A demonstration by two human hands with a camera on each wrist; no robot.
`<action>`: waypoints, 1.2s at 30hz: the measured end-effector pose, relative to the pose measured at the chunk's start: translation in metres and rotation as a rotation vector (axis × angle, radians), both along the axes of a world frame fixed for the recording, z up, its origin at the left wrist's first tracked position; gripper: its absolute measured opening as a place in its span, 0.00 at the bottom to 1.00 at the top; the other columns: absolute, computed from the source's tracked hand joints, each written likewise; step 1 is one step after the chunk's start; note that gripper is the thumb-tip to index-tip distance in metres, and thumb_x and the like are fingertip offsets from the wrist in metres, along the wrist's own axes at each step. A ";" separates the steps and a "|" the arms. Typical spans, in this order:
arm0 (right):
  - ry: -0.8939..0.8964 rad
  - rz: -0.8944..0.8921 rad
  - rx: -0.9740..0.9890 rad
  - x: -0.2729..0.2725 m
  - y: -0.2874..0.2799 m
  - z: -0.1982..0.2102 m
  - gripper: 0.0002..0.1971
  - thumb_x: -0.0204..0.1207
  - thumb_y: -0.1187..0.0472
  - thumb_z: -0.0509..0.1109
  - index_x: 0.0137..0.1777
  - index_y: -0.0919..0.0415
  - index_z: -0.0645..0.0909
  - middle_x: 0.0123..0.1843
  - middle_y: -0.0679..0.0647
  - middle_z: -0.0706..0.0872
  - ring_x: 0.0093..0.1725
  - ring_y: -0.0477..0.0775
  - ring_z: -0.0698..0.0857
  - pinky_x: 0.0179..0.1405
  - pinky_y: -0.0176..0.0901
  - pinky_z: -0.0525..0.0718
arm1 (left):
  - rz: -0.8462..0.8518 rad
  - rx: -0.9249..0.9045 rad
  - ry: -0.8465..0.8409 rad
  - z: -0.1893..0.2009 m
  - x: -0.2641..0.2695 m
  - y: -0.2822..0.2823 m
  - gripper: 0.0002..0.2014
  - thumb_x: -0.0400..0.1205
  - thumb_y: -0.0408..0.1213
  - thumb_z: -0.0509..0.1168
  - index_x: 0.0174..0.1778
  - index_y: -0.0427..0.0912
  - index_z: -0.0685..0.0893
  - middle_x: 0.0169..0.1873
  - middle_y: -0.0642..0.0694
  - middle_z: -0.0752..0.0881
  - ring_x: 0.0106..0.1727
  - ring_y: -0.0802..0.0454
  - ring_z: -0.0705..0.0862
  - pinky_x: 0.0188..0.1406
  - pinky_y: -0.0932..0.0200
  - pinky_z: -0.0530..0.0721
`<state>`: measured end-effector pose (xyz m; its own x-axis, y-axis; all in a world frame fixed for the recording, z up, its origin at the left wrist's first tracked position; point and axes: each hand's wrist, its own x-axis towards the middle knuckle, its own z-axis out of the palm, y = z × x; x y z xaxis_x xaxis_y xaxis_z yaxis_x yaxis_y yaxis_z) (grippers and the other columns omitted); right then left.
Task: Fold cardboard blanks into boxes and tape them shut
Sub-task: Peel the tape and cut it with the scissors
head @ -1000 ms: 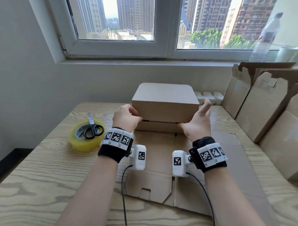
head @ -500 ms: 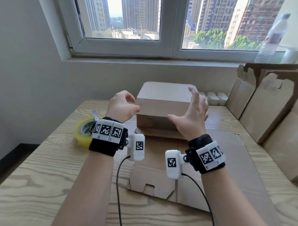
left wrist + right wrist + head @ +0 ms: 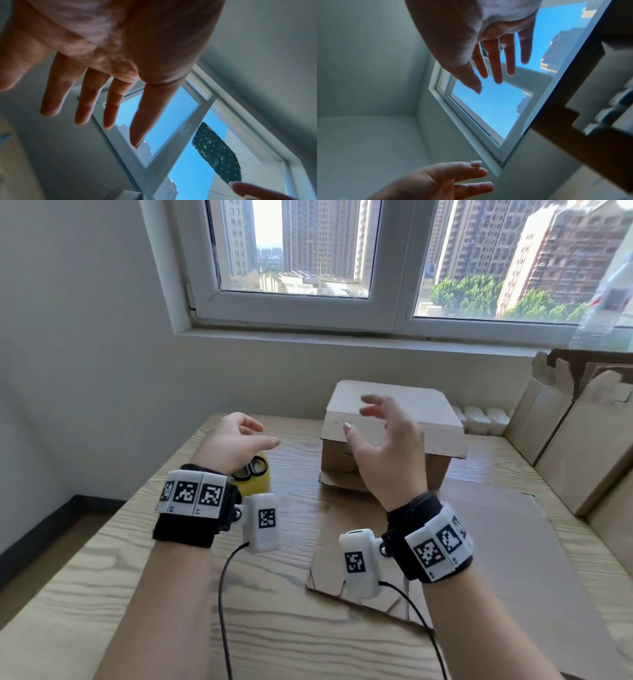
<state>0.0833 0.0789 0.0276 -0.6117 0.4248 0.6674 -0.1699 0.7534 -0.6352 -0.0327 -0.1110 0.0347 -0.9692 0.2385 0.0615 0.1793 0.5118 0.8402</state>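
A white-framed window [image 3: 342,268] fills the far wall, daylight pouring in over tower blocks and green treetops outside. Plain pale walls [image 3: 85,337] meet a dark skirting board [image 3: 44,529] at the left. Below the sill stands a light wood-grain table [image 3: 102,594].

Both forearms raised and reaching forward, with marker bands on the wrists. Left hand [image 3: 236,441] held in the air, palm turned inward, fingers [image 3: 85,100] relaxed and a little apart, holding nothing. Right hand [image 3: 387,453] lifted higher, fingers [image 3: 494,60] spread and straight, also holding nothing.
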 end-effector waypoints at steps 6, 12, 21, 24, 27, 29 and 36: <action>-0.464 0.271 0.030 -0.038 -0.058 -0.015 0.21 0.77 0.50 0.74 0.69 0.53 0.82 0.62 0.51 0.87 0.62 0.51 0.83 0.66 0.51 0.82 | 0.124 0.111 -0.115 -0.030 -0.019 -0.034 0.23 0.77 0.40 0.76 0.65 0.39 0.78 0.61 0.42 0.82 0.58 0.49 0.80 0.57 0.56 0.75; -0.825 0.445 0.168 -0.066 -0.090 -0.054 0.22 0.83 0.53 0.68 0.77 0.45 0.76 0.83 0.59 0.64 0.82 0.61 0.64 0.81 0.52 0.65 | 0.129 0.062 -0.300 -0.059 -0.032 -0.055 0.17 0.81 0.34 0.71 0.66 0.42 0.80 0.61 0.40 0.82 0.59 0.45 0.79 0.52 0.51 0.76; -0.883 0.449 0.116 -0.071 -0.085 -0.065 0.17 0.85 0.54 0.65 0.73 0.48 0.80 0.88 0.58 0.55 0.85 0.56 0.61 0.82 0.47 0.62 | 0.111 -0.154 -0.299 -0.074 -0.042 -0.054 0.24 0.79 0.38 0.72 0.72 0.46 0.80 0.71 0.42 0.80 0.72 0.43 0.77 0.74 0.50 0.73; -0.768 0.491 0.089 -0.073 -0.086 -0.065 0.14 0.84 0.59 0.66 0.68 0.49 0.83 0.88 0.52 0.57 0.85 0.56 0.59 0.82 0.48 0.59 | 0.119 -0.200 -0.287 -0.074 -0.042 -0.049 0.24 0.77 0.40 0.74 0.70 0.47 0.80 0.69 0.42 0.81 0.70 0.42 0.78 0.72 0.46 0.76; -0.711 0.487 0.163 -0.075 -0.091 -0.062 0.20 0.85 0.54 0.66 0.76 0.42 0.75 0.88 0.49 0.54 0.86 0.61 0.53 0.84 0.58 0.53 | 0.098 -0.247 -0.269 -0.073 -0.040 -0.047 0.17 0.74 0.42 0.77 0.56 0.51 0.81 0.63 0.43 0.83 0.65 0.42 0.81 0.68 0.46 0.79; -0.801 0.459 0.195 -0.078 -0.095 -0.061 0.24 0.85 0.45 0.63 0.81 0.39 0.68 0.88 0.50 0.53 0.85 0.62 0.50 0.83 0.61 0.51 | 0.078 -0.285 -0.265 -0.073 -0.038 -0.045 0.19 0.65 0.47 0.79 0.46 0.54 0.79 0.62 0.44 0.83 0.63 0.42 0.81 0.67 0.46 0.79; -0.895 0.327 0.252 -0.081 -0.093 -0.058 0.18 0.84 0.44 0.62 0.66 0.51 0.83 0.66 0.57 0.72 0.70 0.62 0.69 0.69 0.50 0.70 | 0.028 -0.339 -0.222 -0.071 -0.028 -0.045 0.18 0.63 0.37 0.85 0.41 0.52 0.85 0.45 0.48 0.83 0.49 0.47 0.82 0.43 0.57 0.79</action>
<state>0.0027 -0.0145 -0.0308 -0.9972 0.0533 -0.0516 0.0711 0.8860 -0.4581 -0.0607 -0.1555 -0.0360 -0.9566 0.1822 -0.2272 -0.0053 0.7689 0.6393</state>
